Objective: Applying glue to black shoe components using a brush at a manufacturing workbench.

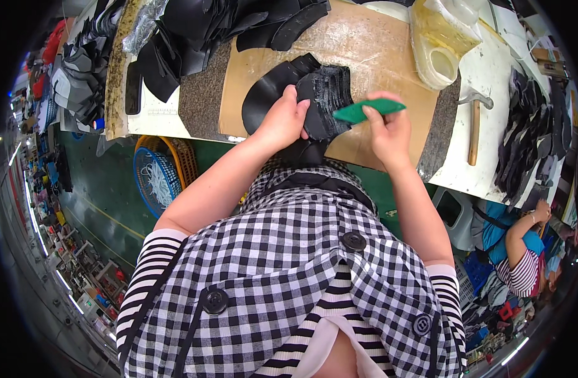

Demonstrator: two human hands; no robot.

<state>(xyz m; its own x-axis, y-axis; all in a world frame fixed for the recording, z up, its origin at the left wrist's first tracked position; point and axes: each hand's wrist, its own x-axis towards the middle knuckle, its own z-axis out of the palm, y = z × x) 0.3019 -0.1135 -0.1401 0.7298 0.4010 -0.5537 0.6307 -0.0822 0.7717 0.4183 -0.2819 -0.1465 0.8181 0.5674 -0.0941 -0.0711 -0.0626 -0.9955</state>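
Note:
My left hand (282, 121) is closed on a fanned stack of black leather-like pieces (323, 94) at the near edge of the cardboard sheet (374, 50). The stack's stepped edges carry whitish, wet-looking streaks. In my right hand (391, 133), a flat green spreader (358, 112) is pinched between thumb and fingers. Its left tip is at the right side of the streaked edges; whether it touches them I cannot tell. Another curved black piece (263, 97) lies under and left of my left hand.
Black cut pieces (200, 31) are heaped at the far left. A cut-open, yellowish plastic jug (437, 44) stands far right, near a hammer (474, 126) and more dark pieces (522, 132). Blue and orange baskets (156, 183) are below the table's left edge. Another person (522, 252) is at right.

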